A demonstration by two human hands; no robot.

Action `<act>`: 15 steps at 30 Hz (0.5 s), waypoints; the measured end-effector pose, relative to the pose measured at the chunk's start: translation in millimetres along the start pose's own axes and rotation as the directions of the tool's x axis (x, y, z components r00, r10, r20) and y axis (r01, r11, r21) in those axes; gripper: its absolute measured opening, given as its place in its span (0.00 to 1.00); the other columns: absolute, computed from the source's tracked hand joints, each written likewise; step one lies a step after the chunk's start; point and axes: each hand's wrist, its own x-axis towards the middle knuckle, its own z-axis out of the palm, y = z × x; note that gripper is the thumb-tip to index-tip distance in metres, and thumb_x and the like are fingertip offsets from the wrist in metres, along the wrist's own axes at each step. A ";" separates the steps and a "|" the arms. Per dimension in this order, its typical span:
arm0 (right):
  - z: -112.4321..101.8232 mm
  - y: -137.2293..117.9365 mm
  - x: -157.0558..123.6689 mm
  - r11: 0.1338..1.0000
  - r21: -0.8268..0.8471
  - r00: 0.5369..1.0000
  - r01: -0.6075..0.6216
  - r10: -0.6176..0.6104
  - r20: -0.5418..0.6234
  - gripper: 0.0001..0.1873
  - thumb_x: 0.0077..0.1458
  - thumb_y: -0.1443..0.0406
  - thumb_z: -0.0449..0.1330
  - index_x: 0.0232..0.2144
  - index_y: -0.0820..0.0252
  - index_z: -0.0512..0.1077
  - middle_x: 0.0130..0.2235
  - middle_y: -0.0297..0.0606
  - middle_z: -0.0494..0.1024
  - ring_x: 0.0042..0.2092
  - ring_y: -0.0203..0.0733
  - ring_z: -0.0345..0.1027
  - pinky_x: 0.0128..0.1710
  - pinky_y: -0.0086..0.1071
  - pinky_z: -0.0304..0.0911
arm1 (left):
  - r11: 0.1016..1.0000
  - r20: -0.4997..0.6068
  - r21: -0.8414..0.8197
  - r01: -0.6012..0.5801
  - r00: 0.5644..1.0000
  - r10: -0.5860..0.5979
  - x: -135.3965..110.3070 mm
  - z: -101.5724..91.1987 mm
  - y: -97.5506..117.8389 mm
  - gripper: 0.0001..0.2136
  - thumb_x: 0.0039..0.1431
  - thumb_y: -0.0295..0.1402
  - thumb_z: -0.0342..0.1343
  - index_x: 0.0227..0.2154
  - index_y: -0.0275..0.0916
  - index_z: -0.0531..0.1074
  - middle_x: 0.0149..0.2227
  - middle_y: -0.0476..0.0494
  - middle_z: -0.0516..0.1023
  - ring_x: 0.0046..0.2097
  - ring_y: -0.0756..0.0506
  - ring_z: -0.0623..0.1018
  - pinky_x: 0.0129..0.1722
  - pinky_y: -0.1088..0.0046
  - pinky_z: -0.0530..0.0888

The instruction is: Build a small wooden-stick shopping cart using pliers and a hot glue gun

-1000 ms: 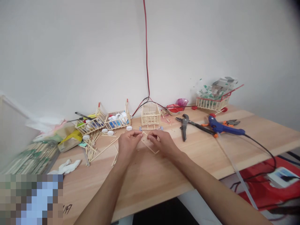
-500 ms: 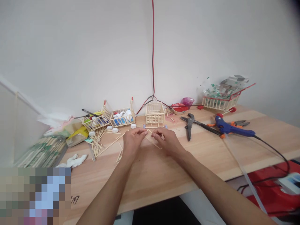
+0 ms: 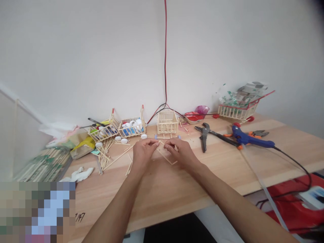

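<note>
My left hand (image 3: 143,153) and my right hand (image 3: 180,152) meet over the middle of the wooden table (image 3: 177,189), fingers pinched on a thin frame of wooden sticks (image 3: 167,158). The frame slants down to the right between the hands, its lower corner on the table. Just behind the hands lies a stick with small blue ends (image 3: 167,137), and behind that stands a small open stick basket (image 3: 167,123).
Two stick carts with bottle caps (image 3: 118,127) and loose sticks (image 3: 108,153) lie at the left. Black pliers (image 3: 204,133), a blue glue gun (image 3: 249,139) with cord, a red-wheeled cart (image 3: 238,109) are at the right. A red wire (image 3: 165,54) hangs down the wall.
Both hands stay pinched on the stick frame. The frame's lower corner has dropped slightly toward the table; the view shifted left a second ago, then held.
</note>
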 end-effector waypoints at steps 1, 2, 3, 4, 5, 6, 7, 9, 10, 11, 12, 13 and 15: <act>0.0 0.1 0.0 1.000 -0.001 1.000 0.001 -0.001 -0.002 0.09 0.58 0.66 0.55 0.26 0.58 0.71 0.28 0.34 0.74 0.31 0.36 0.64 0.32 0.29 0.55 | 1.000 0.003 0.000 -0.004 1.000 0.004 0.1 -0.1 -0.3 0.06 0.49 0.34 0.59 0.28 0.39 0.80 0.26 0.48 0.80 0.30 0.48 0.75 0.33 0.73 0.69; 0.1 0.1 0.0 1.000 -0.002 1.000 0.003 -0.003 -0.003 0.09 0.57 0.66 0.55 0.26 0.59 0.71 0.28 0.34 0.74 0.31 0.36 0.64 0.32 0.29 0.55 | 1.000 0.005 0.001 -0.005 1.000 0.005 0.2 -0.2 -0.4 0.06 0.49 0.34 0.59 0.28 0.39 0.80 0.26 0.48 0.80 0.30 0.47 0.75 0.33 0.73 0.69; 0.1 -0.1 0.0 1.000 -0.004 1.000 0.005 -0.005 -0.002 0.09 0.57 0.66 0.55 0.25 0.59 0.71 0.28 0.34 0.74 0.30 0.36 0.63 0.31 0.29 0.55 | 1.000 0.006 0.004 -0.005 1.000 0.005 0.2 -0.2 -0.4 0.06 0.49 0.34 0.59 0.28 0.39 0.80 0.26 0.49 0.80 0.30 0.47 0.75 0.33 0.73 0.69; 0.2 -0.6 0.0 1.000 -0.005 1.000 0.006 -0.006 0.000 0.09 0.57 0.66 0.55 0.25 0.59 0.71 0.27 0.34 0.74 0.30 0.36 0.63 0.31 0.28 0.55 | 1.000 0.005 0.009 -0.003 1.000 0.003 0.2 -0.2 -0.3 0.06 0.49 0.34 0.59 0.28 0.39 0.80 0.26 0.49 0.80 0.30 0.48 0.75 0.33 0.73 0.69; 0.2 -1.2 0.0 1.000 -0.005 1.000 0.004 -0.004 0.004 0.09 0.57 0.66 0.55 0.25 0.59 0.71 0.27 0.34 0.74 0.30 0.36 0.63 0.31 0.28 0.55 | 1.000 0.003 0.015 -0.001 1.000 0.001 0.2 -0.1 -0.1 0.06 0.49 0.33 0.59 0.28 0.40 0.80 0.26 0.49 0.80 0.29 0.48 0.74 0.33 0.73 0.69; 0.2 -1.9 0.0 1.000 -0.003 1.000 0.001 -0.001 0.007 0.09 0.57 0.66 0.55 0.25 0.59 0.70 0.27 0.34 0.74 0.30 0.36 0.63 0.31 0.28 0.55 | 1.000 -0.001 0.022 -0.001 1.000 0.001 0.1 0.0 0.1 0.06 0.49 0.33 0.59 0.27 0.40 0.80 0.26 0.49 0.80 0.29 0.48 0.74 0.32 0.73 0.69; 0.1 -2.6 -0.1 1.000 0.001 1.000 -0.005 0.005 0.008 0.09 0.57 0.66 0.55 0.25 0.59 0.71 0.27 0.34 0.74 0.30 0.36 0.63 0.31 0.28 0.55 | 1.000 -0.008 0.031 0.000 1.000 0.001 0.0 0.1 0.4 0.06 0.49 0.33 0.59 0.27 0.40 0.80 0.26 0.49 0.80 0.29 0.48 0.74 0.32 0.73 0.69; -0.1 -3.8 -0.1 1.000 0.008 1.000 -0.016 0.016 0.009 0.09 0.57 0.66 0.55 0.25 0.58 0.71 0.27 0.33 0.75 0.30 0.36 0.64 0.31 0.28 0.55 | 0.999 -0.022 0.043 0.001 1.000 0.000 -0.2 0.5 0.6 0.05 0.49 0.33 0.59 0.27 0.40 0.80 0.26 0.49 0.80 0.29 0.48 0.74 0.32 0.73 0.69; -0.2 -4.1 -0.1 1.000 0.009 1.000 -0.020 0.020 0.009 0.09 0.57 0.66 0.55 0.25 0.58 0.71 0.27 0.33 0.75 0.30 0.36 0.64 0.31 0.28 0.55 | 0.999 -0.025 0.047 0.002 1.000 -0.001 -0.3 0.7 0.5 0.05 0.49 0.33 0.59 0.27 0.40 0.80 0.26 0.49 0.80 0.29 0.49 0.74 0.32 0.73 0.69; -0.3 -4.2 -0.1 1.000 0.008 1.000 -0.023 0.023 0.010 0.09 0.57 0.66 0.55 0.25 0.59 0.71 0.27 0.33 0.75 0.30 0.36 0.64 0.31 0.28 0.55 | 0.999 -0.027 0.048 0.003 1.000 -0.002 -0.4 0.9 0.3 0.05 0.49 0.33 0.59 0.27 0.40 0.80 0.26 0.49 0.80 0.28 0.49 0.74 0.32 0.73 0.69; -0.4 -4.1 -0.1 1.000 0.007 1.000 -0.025 0.024 0.011 0.09 0.57 0.66 0.55 0.25 0.59 0.71 0.27 0.33 0.75 0.30 0.36 0.64 0.31 0.28 0.55 | 0.999 -0.025 0.048 0.005 1.000 -0.004 -0.4 1.1 0.0 0.05 0.49 0.33 0.59 0.27 0.40 0.80 0.26 0.49 0.80 0.28 0.49 0.74 0.32 0.73 0.69; -0.5 -3.9 0.0 1.000 0.006 1.000 -0.024 0.024 0.011 0.10 0.58 0.66 0.55 0.25 0.59 0.71 0.27 0.33 0.74 0.30 0.36 0.64 0.31 0.28 0.55 | 0.999 -0.023 0.047 0.007 1.000 -0.005 -0.4 1.3 -0.3 0.06 0.49 0.33 0.59 0.28 0.40 0.80 0.26 0.49 0.80 0.28 0.49 0.74 0.32 0.73 0.69; -0.7 -3.7 0.1 1.000 0.005 1.000 -0.017 0.017 0.012 0.10 0.58 0.66 0.55 0.25 0.59 0.70 0.27 0.33 0.74 0.30 0.36 0.64 0.31 0.28 0.55 | 0.999 -0.020 0.046 0.009 1.000 -0.009 -0.3 1.6 -0.8 0.06 0.49 0.33 0.59 0.27 0.40 0.80 0.27 0.49 0.80 0.28 0.49 0.74 0.32 0.73 0.69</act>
